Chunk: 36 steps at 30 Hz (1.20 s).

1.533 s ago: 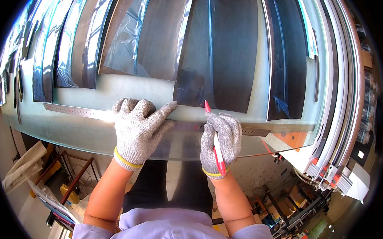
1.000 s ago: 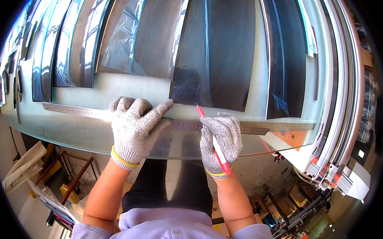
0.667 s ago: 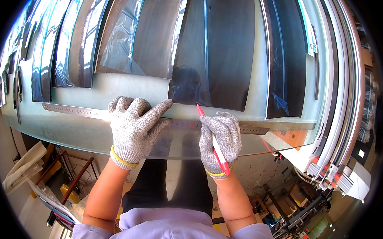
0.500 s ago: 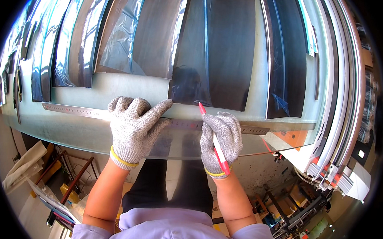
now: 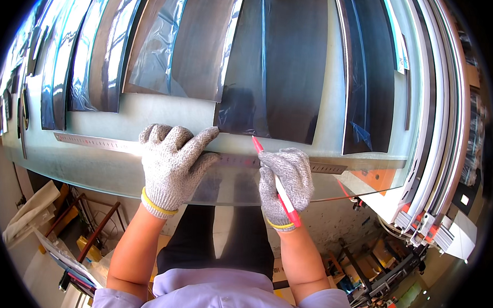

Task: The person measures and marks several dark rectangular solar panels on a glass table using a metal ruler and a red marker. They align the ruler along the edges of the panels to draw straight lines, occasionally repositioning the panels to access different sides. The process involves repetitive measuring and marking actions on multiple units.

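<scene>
My left hand (image 5: 173, 165), in a grey knit glove with a yellow cuff, lies with fingers spread across a steel ruler (image 5: 97, 143). Its index fingertip meets the lower left corner of a dark sheet (image 5: 292, 74) with a blue strip of film down its middle. A red and white pen (image 5: 281, 188) is gripped in my gloved right hand (image 5: 291, 183). The pen's red tip points at the sheet's near edge; whether it touches is too fine to tell. Both hands cover parts of the ruler.
More dark film-covered strips (image 5: 198, 54) lie side by side on the glass tabletop (image 5: 150, 108). Another dark sheet (image 5: 377, 77) is at the right, near long metal rails (image 5: 441, 106). Below the table's near edge stand a brown metal frame (image 5: 100, 233) and black equipment (image 5: 367, 277).
The dark sheet has slid slightly left. The pen tip has shifted a little left and toward me, with my right hand tilting slightly. My left hand is nearly still.
</scene>
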Motion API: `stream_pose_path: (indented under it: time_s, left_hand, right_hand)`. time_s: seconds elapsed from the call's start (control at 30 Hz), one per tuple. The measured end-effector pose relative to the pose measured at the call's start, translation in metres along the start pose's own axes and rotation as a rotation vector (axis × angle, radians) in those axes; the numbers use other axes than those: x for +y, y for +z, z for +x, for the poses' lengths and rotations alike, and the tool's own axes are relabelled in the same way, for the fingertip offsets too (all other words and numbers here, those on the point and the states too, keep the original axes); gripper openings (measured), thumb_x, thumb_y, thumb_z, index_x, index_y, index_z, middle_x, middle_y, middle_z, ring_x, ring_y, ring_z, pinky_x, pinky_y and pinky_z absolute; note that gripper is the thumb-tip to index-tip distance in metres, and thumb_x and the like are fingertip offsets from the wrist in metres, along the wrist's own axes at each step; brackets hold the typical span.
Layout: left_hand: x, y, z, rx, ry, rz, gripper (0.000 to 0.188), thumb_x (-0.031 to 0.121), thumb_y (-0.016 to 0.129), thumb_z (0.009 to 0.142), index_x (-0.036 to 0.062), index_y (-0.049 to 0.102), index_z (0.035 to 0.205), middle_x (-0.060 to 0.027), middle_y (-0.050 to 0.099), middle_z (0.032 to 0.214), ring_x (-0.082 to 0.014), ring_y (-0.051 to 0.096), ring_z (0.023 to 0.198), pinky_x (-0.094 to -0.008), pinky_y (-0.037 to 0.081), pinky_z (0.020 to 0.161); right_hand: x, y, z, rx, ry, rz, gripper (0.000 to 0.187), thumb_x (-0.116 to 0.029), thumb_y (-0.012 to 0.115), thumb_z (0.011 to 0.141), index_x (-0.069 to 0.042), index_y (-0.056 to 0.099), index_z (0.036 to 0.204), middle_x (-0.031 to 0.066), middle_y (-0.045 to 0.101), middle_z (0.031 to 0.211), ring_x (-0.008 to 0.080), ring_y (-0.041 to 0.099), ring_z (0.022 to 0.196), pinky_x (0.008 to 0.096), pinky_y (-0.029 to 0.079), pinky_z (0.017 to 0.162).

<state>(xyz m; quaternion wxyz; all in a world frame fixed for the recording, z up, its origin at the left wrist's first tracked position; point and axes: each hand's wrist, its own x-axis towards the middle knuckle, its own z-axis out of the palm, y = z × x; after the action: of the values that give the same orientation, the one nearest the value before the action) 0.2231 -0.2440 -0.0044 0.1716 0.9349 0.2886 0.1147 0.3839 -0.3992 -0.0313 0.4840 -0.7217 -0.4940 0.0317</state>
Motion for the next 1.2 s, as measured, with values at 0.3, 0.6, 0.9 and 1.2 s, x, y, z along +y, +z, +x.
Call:
stream_pose_path:
  time_s: [0.3,0.6,0.9,1.2]
  left_hand:
    - [0.001,0.001,0.0,0.012,-0.002,0.001,0.047,0.028,0.087,0.076,0.018,0.079,0.121,-0.0045,0.061,0.082,-0.0274,0.058,0.086,-0.0491,0.044,0.093]
    - [-0.001,0.001,-0.001,0.022,-0.002,-0.014,0.047,0.027,0.088,0.075,0.0162,0.079,0.12,-0.0041,0.064,0.084,-0.0276,0.06,0.087,-0.0486,0.044,0.092]
    - [-0.001,0.001,-0.002,0.008,0.005,0.008,0.046,0.026,0.087,0.077,0.0156,0.079,0.121,-0.0047,0.066,0.087,-0.0281,0.061,0.088,-0.0493,0.044,0.093]
    - [-0.001,0.001,-0.002,0.07,0.009,-0.08,0.033,0.026,0.089,0.07,0.013,0.078,0.099,-0.0052,0.065,0.085,-0.0303,0.06,0.088,-0.0492,0.044,0.094]
  right_hand:
    - [-0.002,0.003,0.0,-0.03,-0.003,-0.045,0.03,0.003,0.08,0.077,-0.003,0.074,0.107,0.0108,0.068,0.093,0.0321,0.064,0.083,0.0454,0.05,0.08]
    - [-0.004,0.006,0.002,-0.009,0.007,-0.099,0.031,0.003,0.081,0.078,-0.003,0.074,0.108,0.0108,0.067,0.092,0.0321,0.062,0.081,0.0448,0.049,0.079]
    - [-0.003,0.006,0.015,0.13,0.3,0.117,0.023,0.004,0.078,0.087,0.001,0.075,0.11,0.015,0.074,0.098,0.0281,0.072,0.088,0.0381,0.057,0.083]
    - [0.012,-0.024,0.008,0.241,0.299,0.075,0.02,-0.004,0.06,0.106,0.006,0.071,0.12,0.014,0.075,0.1,0.0179,0.072,0.087,0.029,0.058,0.074]
